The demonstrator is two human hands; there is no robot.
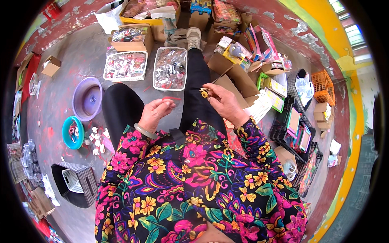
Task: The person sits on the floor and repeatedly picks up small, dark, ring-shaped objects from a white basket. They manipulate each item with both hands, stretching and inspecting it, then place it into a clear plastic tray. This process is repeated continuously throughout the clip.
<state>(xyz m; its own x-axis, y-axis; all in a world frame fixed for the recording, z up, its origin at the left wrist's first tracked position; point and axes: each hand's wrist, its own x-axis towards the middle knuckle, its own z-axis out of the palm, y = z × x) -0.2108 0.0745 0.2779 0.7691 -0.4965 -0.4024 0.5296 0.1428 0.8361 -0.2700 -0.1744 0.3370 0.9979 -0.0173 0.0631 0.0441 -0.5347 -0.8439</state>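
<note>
My left hand (156,113), with a bangle on its wrist, is closed in a pinch on a thin red strip (173,98). Between the fingertips of my right hand (227,104) is a small yellow flower-shaped piece (204,93) with a pale stem-like end; its exact kind is too small to tell. The two hands are apart, held over my lap. Beyond them on the floor, a white plastic tray (169,88) holds many small packaged items. Left of it, another white basket (123,79) is filled with similar packets.
At left stand a purple basin (77,99), a teal basin (65,132) and a patterned box (87,182). White scraps (96,139) lie nearby. Open cardboard boxes (239,83), black crates (279,133) and an orange crate (323,87) crowd the right. My foot (194,38) reaches far forward.
</note>
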